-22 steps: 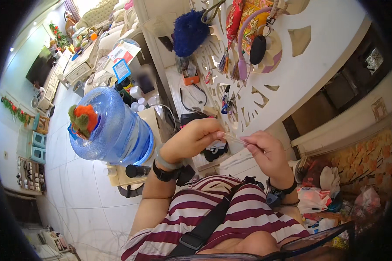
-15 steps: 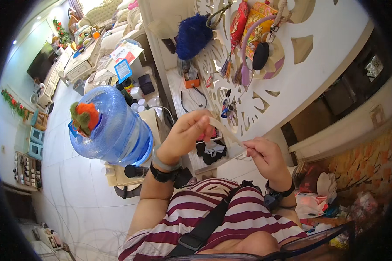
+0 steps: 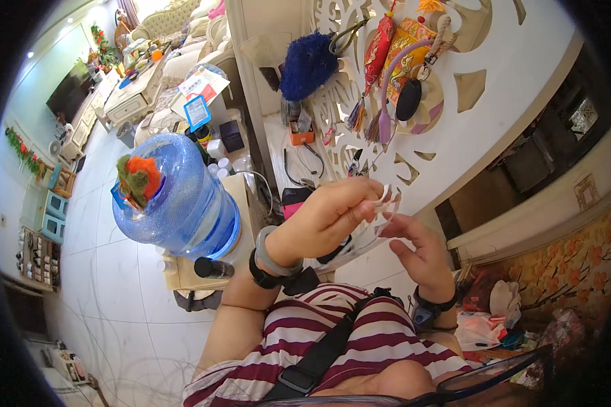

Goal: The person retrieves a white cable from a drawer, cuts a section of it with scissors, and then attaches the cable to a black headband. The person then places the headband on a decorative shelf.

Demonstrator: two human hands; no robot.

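Note:
My left hand (image 3: pixel 338 216) pinches a thin, pale, translucent strip (image 3: pixel 387 211) between thumb and fingertips, in front of my chest. The strip bends into a small curl beside those fingertips, and its material cannot be made out. Close to its lower end is my right hand (image 3: pixel 424 252), thumb standing apart from the outstretched fingers. Whether the right fingertips touch the strip is hard to tell. A grey bangle and a black band circle my left wrist; a dark watch (image 3: pixel 428 313) is on the right one.
On my left, a large blue water bottle (image 3: pixel 183 197) bears an orange and green knitted ornament (image 3: pixel 139 182). A black-capped bottle (image 3: pixel 212 268) lies below it. Ahead stands a white cut-out panel (image 3: pixel 455 146) hung with a blue fluffy duster (image 3: pixel 308 66) and red and yellow pouches. Bags fill the lower right.
The strip was stretched between both hands; now it is curled at my left fingertips. My left hand has moved right and down, and my right thumb and fingers have parted.

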